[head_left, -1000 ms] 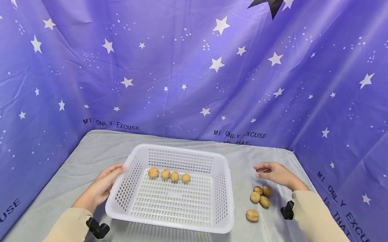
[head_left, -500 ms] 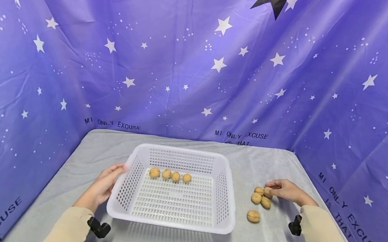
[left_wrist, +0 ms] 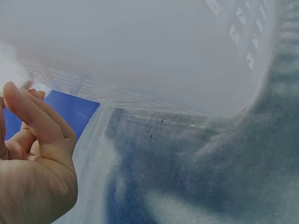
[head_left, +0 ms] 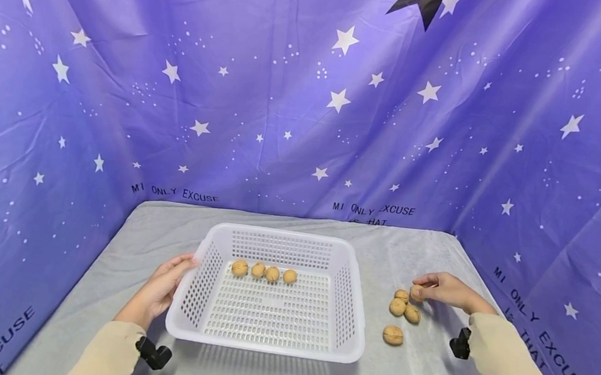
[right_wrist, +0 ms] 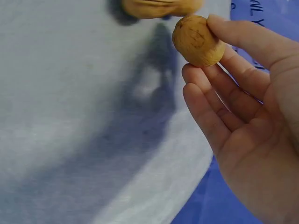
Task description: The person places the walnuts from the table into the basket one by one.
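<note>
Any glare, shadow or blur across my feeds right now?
Head: walnuts read clearly, pale sheen streaks the purple backdrop. Left wrist: white basket looks hazy, glare at the left edge. Right wrist: held walnut is fairly sharp, a broad shadow crosses the grey cloth.

Just right of the left hand (head_left: 160, 286), touching it, is the plastic basket (head_left: 263, 349), four walnuts (head_left: 272, 275) inside. Left of the right hand (head_left: 450, 291), which pinches one walnut (right_wrist: 198, 41), lie three clustered walnuts (head_left: 397, 307) (a lone walnut (head_left: 392, 335) lies nearer the person).
</note>
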Demonstrator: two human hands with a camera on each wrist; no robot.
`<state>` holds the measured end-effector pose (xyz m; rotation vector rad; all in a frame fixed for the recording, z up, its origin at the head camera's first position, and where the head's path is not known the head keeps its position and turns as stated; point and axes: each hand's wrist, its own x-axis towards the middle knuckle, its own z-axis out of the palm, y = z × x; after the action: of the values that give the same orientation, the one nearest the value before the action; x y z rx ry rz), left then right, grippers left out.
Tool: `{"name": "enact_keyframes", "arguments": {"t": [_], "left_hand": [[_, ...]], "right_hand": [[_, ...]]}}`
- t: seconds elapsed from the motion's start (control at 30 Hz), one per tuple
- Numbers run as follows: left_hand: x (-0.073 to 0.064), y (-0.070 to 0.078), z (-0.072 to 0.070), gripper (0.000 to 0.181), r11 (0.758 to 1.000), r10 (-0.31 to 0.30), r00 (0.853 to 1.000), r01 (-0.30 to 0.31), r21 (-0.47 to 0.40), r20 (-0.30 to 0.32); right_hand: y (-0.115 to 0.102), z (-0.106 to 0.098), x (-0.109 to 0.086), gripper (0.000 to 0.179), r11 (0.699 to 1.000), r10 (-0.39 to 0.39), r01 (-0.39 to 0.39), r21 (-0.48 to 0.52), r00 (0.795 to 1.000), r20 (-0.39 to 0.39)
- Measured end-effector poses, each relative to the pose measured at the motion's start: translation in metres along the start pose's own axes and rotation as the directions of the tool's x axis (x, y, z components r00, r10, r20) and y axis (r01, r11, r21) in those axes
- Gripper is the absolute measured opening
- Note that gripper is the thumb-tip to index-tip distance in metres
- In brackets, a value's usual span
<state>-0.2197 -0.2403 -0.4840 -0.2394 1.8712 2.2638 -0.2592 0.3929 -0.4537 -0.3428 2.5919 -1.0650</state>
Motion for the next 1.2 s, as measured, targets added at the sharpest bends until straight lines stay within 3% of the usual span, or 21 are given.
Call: {"name": "enact_keyframes", "arguments": {"t": [0.27, 0.6, 1.2], "left_hand": [[-0.002, 0.002, 0.0, 0.029, 1.0, -0.003, 1.0, 0.003, 0.003, -0.003], [-0.002, 0.003, 0.0, 0.034, 1.0, -0.005, 1.0, 0.005, 0.005, 0.0], [-0.002, 0.002, 0.001, 0.029, 1.0, -0.009, 1.0, 0.009, 0.018, -0.003]], "right_hand": [[-0.029, -0.011, 0.006, 0.047, 0.998, -0.046, 0.044, -0.05, 0.998, -0.039], [-0.069, -0.018, 0.026, 0.044, 0.988, -0.12, 0.116, -0.098, 0.992, -0.037], [-0.161, 0.005, 0.072, 0.038, 0.956, -0.235, 0.248, -0.157, 0.967, 0.096]]}}
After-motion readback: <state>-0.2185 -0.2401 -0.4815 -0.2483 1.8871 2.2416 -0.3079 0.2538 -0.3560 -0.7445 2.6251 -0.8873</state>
